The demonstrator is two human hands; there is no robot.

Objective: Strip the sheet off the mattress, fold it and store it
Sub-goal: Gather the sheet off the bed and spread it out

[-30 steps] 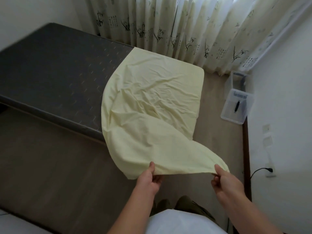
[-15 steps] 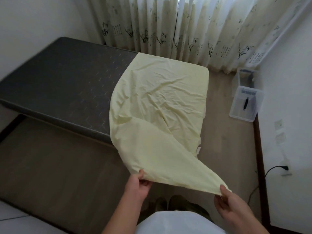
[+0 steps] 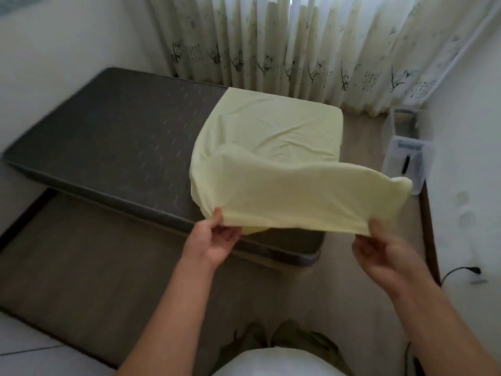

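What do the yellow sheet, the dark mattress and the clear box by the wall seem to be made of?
Sheet: thin woven fabric, probably cotton or a blend; matte, it creases and drapes softly. Mattress: dark grey quilted textile cover, shown by its stitched chevron pattern; the filling is hidden. Box: clear plastic, translucent with rigid straight edges.

Pale yellow cloth sheet (image 3: 271, 137): matt, creased. Dark grey quilted fabric mattress (image 3: 122, 137): matt. Clear plastic box (image 3: 406, 164) noted.
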